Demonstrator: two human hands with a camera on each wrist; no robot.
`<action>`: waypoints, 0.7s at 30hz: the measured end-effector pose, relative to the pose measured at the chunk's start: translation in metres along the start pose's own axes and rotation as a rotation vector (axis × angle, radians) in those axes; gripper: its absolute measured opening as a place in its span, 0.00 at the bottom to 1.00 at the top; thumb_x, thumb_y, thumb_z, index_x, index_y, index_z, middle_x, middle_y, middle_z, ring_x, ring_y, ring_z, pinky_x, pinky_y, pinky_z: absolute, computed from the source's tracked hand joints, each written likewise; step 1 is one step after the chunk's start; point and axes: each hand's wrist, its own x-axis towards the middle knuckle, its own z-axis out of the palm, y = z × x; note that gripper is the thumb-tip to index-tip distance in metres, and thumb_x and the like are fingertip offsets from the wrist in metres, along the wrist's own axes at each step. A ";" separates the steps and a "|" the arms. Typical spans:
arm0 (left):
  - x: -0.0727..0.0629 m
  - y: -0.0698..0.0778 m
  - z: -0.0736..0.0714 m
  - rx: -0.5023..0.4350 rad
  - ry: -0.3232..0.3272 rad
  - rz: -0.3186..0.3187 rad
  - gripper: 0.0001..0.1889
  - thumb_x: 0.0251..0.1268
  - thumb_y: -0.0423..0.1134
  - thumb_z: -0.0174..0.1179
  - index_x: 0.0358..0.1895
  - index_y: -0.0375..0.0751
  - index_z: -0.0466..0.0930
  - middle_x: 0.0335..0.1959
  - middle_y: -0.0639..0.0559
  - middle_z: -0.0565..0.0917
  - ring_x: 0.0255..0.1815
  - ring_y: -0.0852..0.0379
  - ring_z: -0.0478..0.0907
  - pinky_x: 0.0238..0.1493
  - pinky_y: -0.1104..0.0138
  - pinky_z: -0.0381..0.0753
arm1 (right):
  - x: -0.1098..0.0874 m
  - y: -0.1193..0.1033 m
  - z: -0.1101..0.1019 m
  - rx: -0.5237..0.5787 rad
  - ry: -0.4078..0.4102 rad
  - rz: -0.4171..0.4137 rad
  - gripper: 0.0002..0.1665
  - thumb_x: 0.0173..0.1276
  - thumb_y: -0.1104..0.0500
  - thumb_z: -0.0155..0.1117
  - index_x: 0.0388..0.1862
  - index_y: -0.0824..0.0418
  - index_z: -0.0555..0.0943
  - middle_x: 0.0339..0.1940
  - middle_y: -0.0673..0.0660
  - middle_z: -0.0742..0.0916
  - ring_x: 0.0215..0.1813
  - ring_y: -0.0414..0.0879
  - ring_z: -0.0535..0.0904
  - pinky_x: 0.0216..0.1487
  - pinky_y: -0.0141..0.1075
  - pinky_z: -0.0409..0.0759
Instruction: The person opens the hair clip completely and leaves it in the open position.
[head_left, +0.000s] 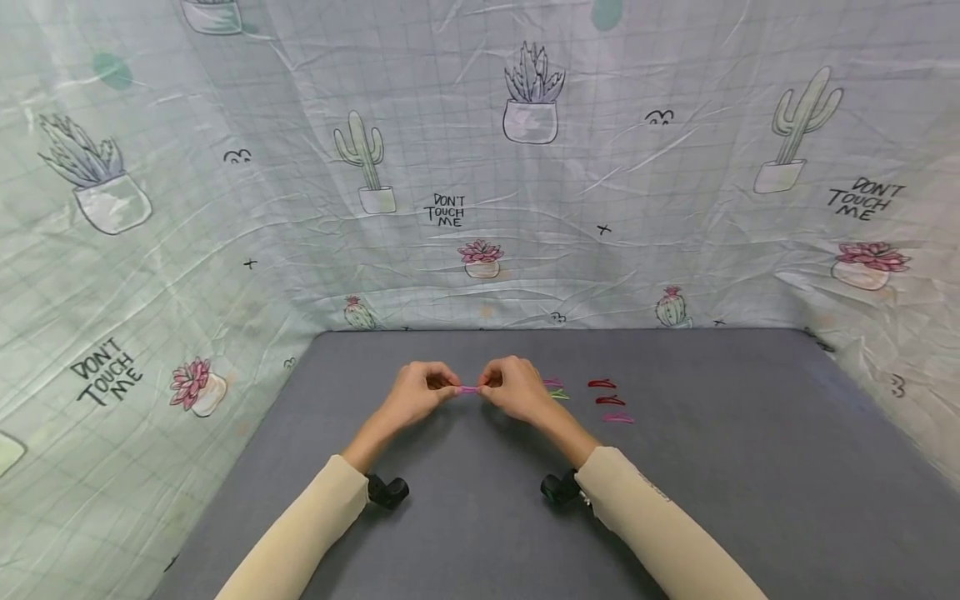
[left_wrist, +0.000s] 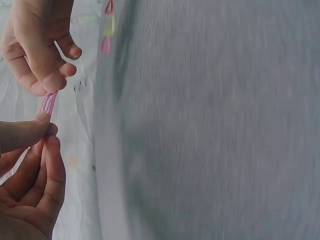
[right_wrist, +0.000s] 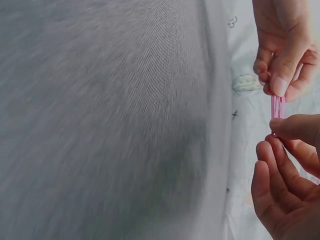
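A pink hair clip [head_left: 468, 390] is held up between both hands above the grey table. My left hand [head_left: 418, 390] pinches one end of it between thumb and forefinger. The opposite end is pinched the same way by my right hand [head_left: 516, 387]. Seen close in the left wrist view, the narrow clip [left_wrist: 48, 104] shows slots along its length, and the fingertips cover both ends. Just beyond the right hand lie another pink clip [head_left: 552, 382] and a green clip [head_left: 558, 394], both partly hidden by that hand.
To the right on the table [head_left: 712, 467] lie a red clip [head_left: 602, 383], a second red clip [head_left: 611, 400] and a pink clip [head_left: 618, 417], in a loose column. A cactus-print sheet [head_left: 420, 275] hangs behind the table and at its sides.
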 end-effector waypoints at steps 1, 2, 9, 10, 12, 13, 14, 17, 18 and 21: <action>0.000 0.003 0.003 -0.017 0.003 0.005 0.04 0.66 0.37 0.71 0.36 0.40 0.90 0.31 0.50 0.90 0.29 0.62 0.83 0.34 0.68 0.82 | -0.003 0.001 -0.004 0.003 0.006 -0.008 0.04 0.67 0.62 0.71 0.31 0.56 0.89 0.27 0.49 0.89 0.27 0.36 0.79 0.35 0.34 0.78; -0.001 0.005 0.006 -0.032 0.006 0.012 0.04 0.65 0.37 0.71 0.36 0.40 0.90 0.31 0.50 0.90 0.29 0.62 0.83 0.34 0.69 0.82 | -0.007 0.002 -0.007 0.006 0.010 -0.015 0.04 0.67 0.62 0.71 0.31 0.56 0.88 0.27 0.49 0.89 0.27 0.36 0.79 0.34 0.33 0.78; -0.001 0.024 0.033 -0.130 0.011 0.076 0.04 0.64 0.37 0.72 0.37 0.40 0.90 0.32 0.50 0.90 0.29 0.64 0.82 0.34 0.70 0.83 | -0.034 0.014 -0.034 0.043 0.034 -0.012 0.02 0.66 0.62 0.72 0.32 0.57 0.88 0.28 0.50 0.89 0.29 0.37 0.80 0.34 0.34 0.79; 0.000 0.027 0.037 -0.143 0.008 0.080 0.04 0.64 0.37 0.72 0.37 0.40 0.90 0.32 0.50 0.90 0.29 0.64 0.82 0.34 0.70 0.83 | -0.038 0.016 -0.037 0.051 0.034 -0.011 0.02 0.66 0.62 0.72 0.32 0.57 0.88 0.29 0.50 0.89 0.30 0.37 0.81 0.33 0.34 0.79; -0.001 0.033 0.044 -0.160 0.005 0.084 0.05 0.64 0.37 0.72 0.37 0.40 0.90 0.33 0.50 0.90 0.29 0.65 0.83 0.34 0.70 0.83 | -0.046 0.020 -0.044 0.064 0.033 -0.008 0.02 0.66 0.63 0.72 0.33 0.57 0.88 0.29 0.50 0.89 0.31 0.37 0.81 0.33 0.34 0.78; 0.000 0.036 0.048 -0.171 0.003 0.083 0.05 0.64 0.37 0.72 0.38 0.40 0.90 0.33 0.50 0.91 0.29 0.65 0.83 0.34 0.70 0.83 | -0.050 0.022 -0.047 0.070 0.035 -0.007 0.02 0.66 0.63 0.72 0.33 0.57 0.88 0.29 0.49 0.89 0.31 0.37 0.81 0.33 0.34 0.78; -0.001 0.039 0.052 -0.180 0.001 0.084 0.05 0.64 0.37 0.72 0.38 0.40 0.90 0.33 0.49 0.91 0.29 0.65 0.83 0.34 0.70 0.83 | -0.054 0.024 -0.049 0.074 0.038 -0.003 0.03 0.66 0.63 0.72 0.33 0.56 0.88 0.29 0.49 0.89 0.31 0.38 0.82 0.33 0.34 0.78; -0.001 0.047 0.062 -0.210 0.000 0.074 0.03 0.64 0.36 0.72 0.38 0.42 0.91 0.34 0.49 0.91 0.29 0.66 0.83 0.33 0.71 0.83 | -0.064 0.030 -0.056 0.080 0.052 0.006 0.03 0.67 0.63 0.72 0.33 0.56 0.88 0.30 0.50 0.89 0.32 0.38 0.82 0.34 0.33 0.79; -0.001 0.049 0.065 -0.222 0.003 0.071 0.02 0.63 0.36 0.72 0.38 0.43 0.91 0.34 0.49 0.91 0.28 0.66 0.83 0.33 0.71 0.83 | -0.067 0.032 -0.058 0.079 0.059 0.006 0.03 0.67 0.62 0.72 0.33 0.56 0.88 0.31 0.50 0.89 0.33 0.38 0.83 0.35 0.33 0.80; -0.002 0.056 0.072 -0.251 0.008 0.071 0.02 0.63 0.35 0.72 0.38 0.44 0.91 0.34 0.48 0.91 0.29 0.63 0.84 0.33 0.71 0.83 | -0.075 0.036 -0.063 0.073 0.083 0.005 0.02 0.68 0.61 0.72 0.35 0.56 0.88 0.32 0.50 0.89 0.34 0.39 0.83 0.38 0.33 0.82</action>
